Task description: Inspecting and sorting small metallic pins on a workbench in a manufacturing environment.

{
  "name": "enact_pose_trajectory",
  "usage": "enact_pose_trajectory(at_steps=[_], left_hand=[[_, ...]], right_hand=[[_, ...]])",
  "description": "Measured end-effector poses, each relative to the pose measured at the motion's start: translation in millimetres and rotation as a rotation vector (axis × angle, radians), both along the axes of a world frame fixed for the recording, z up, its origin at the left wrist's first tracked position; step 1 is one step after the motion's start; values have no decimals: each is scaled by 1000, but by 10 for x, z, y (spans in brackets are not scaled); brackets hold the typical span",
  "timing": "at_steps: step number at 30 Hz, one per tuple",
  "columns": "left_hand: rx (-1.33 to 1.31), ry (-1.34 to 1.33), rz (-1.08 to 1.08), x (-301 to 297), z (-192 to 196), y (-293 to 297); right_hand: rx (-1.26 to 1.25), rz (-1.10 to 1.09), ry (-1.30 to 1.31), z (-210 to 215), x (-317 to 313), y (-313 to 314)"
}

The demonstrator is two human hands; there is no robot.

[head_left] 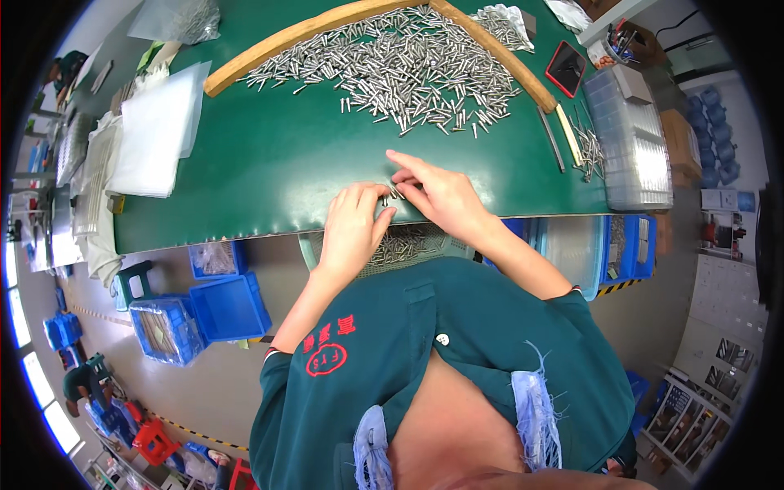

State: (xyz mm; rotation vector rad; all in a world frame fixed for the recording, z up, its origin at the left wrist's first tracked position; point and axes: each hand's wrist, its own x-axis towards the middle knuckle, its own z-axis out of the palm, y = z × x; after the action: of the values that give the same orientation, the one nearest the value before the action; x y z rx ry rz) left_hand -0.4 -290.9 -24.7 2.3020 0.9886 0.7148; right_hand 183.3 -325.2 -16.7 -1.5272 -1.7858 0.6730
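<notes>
My left hand (pixel 353 224) and my right hand (pixel 437 196) meet at the near edge of the green table (pixel 278 155). Between their fingertips they pinch a few small metal pins (pixel 394 193). A large heap of the same metal pins (pixel 400 69) lies farther back on the table, fenced by a curved wooden strip (pixel 286 37). Just under the table edge, below my hands, a tray with more metal pins (pixel 404 245) shows.
Stacked clear plastic sheets (pixel 155 131) lie at the table's left. A clear plastic box stack (pixel 633 139) and a red-cased phone (pixel 565 69) sit at the right. Blue crates (pixel 229 306) stand on the floor at left, blue bins (pixel 629 249) under the table's right end.
</notes>
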Motion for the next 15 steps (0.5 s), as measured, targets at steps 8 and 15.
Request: enact_pose_trajectory(at_steps=[8,15], left_hand=[[117,0,-43,191,-101,50],[145,-46,-53,215,-128,49]], right_hand=[[221,-394,34,136,990,785],[366,-659,-289,286,2205,1469]])
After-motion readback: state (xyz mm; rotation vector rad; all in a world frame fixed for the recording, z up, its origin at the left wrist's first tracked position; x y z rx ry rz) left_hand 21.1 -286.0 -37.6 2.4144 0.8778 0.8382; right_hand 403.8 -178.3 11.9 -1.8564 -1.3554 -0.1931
